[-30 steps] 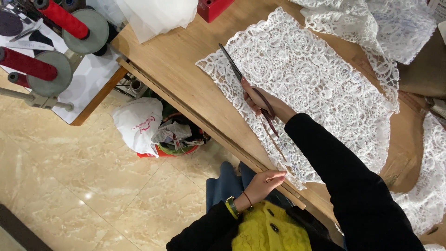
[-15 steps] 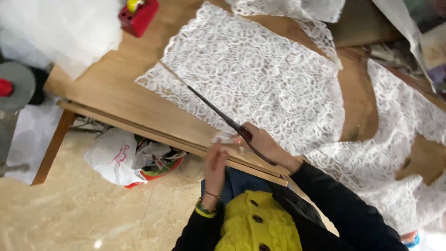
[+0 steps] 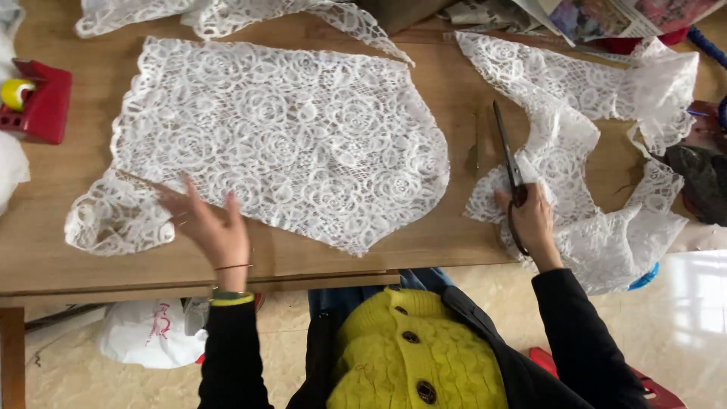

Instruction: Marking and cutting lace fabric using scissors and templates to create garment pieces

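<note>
A large cut piece of white floral lace [image 3: 288, 136] lies flat on the wooden table [image 3: 462, 235]. My left hand [image 3: 208, 223] rests with spread fingers on its lower left edge, holding nothing. My right hand [image 3: 534, 223] grips long dark scissors [image 3: 509, 163] by the handles, blades closed and pointing away from me. The scissors lie over loose lace scraps [image 3: 575, 174] on the right side of the table.
A red box [image 3: 42, 102] with a yellow item sits at the table's left edge. More lace strips [image 3: 227, 11] lie along the back. Printed papers [image 3: 606, 15] and dark cloth [image 3: 700, 174] crowd the right. A white plastic bag [image 3: 148, 333] sits on the floor.
The view has swung so the table runs level. My right hand carried the scissors off the big lace piece to the scraps on the right. My left hand rose from the table edge onto the lace.
</note>
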